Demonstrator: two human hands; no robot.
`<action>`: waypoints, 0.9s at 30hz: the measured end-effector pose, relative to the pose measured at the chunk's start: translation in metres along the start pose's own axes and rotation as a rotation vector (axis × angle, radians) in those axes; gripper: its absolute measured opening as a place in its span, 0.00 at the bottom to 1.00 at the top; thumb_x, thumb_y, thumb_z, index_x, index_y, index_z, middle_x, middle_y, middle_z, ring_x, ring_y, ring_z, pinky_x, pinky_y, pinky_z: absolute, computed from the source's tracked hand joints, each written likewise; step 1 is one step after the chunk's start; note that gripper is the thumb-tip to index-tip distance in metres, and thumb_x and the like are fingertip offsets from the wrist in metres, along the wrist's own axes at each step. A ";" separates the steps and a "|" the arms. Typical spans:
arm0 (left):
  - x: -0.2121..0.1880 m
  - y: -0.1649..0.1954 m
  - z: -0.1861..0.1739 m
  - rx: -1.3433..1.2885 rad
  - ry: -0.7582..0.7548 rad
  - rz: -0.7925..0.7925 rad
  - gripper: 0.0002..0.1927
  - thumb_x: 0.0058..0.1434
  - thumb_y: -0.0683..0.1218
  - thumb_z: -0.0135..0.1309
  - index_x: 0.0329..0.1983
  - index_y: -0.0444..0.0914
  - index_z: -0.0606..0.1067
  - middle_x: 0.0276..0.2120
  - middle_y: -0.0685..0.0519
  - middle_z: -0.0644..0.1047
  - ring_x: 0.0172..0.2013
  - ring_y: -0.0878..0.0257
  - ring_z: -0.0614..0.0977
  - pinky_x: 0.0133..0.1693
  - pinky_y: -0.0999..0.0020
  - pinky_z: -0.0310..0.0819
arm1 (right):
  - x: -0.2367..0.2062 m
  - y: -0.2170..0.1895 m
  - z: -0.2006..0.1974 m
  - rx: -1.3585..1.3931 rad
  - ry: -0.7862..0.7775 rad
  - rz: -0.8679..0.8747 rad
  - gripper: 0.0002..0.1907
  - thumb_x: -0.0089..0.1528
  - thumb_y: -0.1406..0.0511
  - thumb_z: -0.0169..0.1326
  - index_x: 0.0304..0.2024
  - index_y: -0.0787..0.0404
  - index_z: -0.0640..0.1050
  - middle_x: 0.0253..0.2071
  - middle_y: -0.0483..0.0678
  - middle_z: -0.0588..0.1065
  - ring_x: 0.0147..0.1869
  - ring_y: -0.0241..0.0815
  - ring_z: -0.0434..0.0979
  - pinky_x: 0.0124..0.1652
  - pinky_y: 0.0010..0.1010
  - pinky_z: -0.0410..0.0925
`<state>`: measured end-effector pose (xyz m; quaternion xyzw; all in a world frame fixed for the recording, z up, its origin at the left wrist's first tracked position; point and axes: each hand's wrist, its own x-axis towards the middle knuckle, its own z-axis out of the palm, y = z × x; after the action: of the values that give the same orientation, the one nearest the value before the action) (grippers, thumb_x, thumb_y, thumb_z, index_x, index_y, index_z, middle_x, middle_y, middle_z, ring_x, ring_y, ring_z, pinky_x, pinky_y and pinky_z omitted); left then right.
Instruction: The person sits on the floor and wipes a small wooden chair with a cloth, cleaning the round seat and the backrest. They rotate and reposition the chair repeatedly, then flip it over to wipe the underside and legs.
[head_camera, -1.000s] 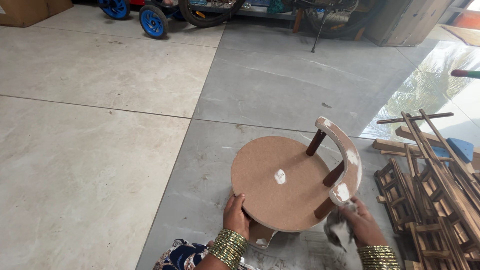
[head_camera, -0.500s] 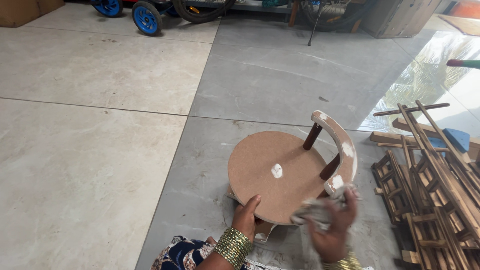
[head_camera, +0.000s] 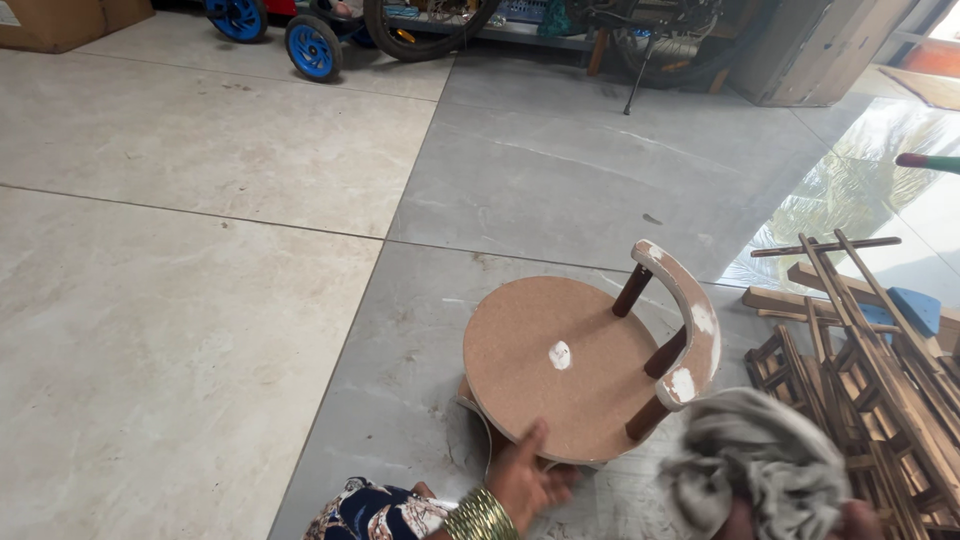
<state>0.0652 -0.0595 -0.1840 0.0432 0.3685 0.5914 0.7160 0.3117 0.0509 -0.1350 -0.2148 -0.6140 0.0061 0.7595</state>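
A small wooden chair with a round brown seat (head_camera: 560, 365) and a curved back rail patched with white filler (head_camera: 690, 320) stands on the tiled floor. My left hand (head_camera: 525, 480), with gold bangles on the wrist, rests on the near edge of the seat. At the lower right, my right hand (head_camera: 850, 520) is mostly hidden under a crumpled grey cloth (head_camera: 755, 470) that it holds. The cloth hangs just beside the near end of the back rail.
A heap of dark wooden frames and slats (head_camera: 870, 370) lies to the right. At the back stand a toy with blue wheels (head_camera: 310, 45), a bicycle tyre (head_camera: 420, 30), a cardboard box (head_camera: 60, 20) and wooden furniture (head_camera: 810, 50).
My right hand has lifted with the grey cloth bunched in it, away from the seat's near edge. My left hand stays on the seat. The view has dipped slightly.
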 end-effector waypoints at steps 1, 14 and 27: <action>-0.003 -0.011 0.007 0.016 -0.099 -0.106 0.35 0.55 0.69 0.51 0.61 0.47 0.69 0.49 0.52 0.78 0.42 0.58 0.80 0.39 0.61 0.74 | -0.009 -0.003 0.002 0.064 -0.022 -0.060 0.22 0.51 0.64 0.61 0.49 0.53 0.77 0.52 0.51 0.74 0.61 0.52 0.72 0.60 0.43 0.66; -0.011 0.058 -0.019 -0.103 -0.175 0.531 0.18 0.61 0.33 0.48 0.55 0.34 0.73 0.40 0.49 0.81 0.39 0.62 0.83 0.45 0.65 0.80 | -0.012 -0.036 0.037 0.105 -1.120 0.362 0.10 0.43 0.76 0.54 0.24 0.61 0.81 0.40 0.50 0.82 0.40 0.42 0.84 0.34 0.31 0.78; -0.032 0.055 -0.014 0.401 -0.283 0.718 0.18 0.62 0.39 0.66 0.52 0.34 0.73 0.42 0.56 0.77 0.42 0.69 0.76 0.45 0.72 0.74 | -0.002 0.001 -0.016 0.988 -0.147 1.099 0.09 0.59 0.81 0.44 0.36 0.65 0.67 0.46 0.61 0.73 0.46 0.50 0.79 0.48 0.40 0.73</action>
<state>0.0118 -0.0766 -0.1512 0.3874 0.3361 0.7078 0.4858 0.3267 0.0464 -0.1397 -0.1236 -0.3931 0.6751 0.6119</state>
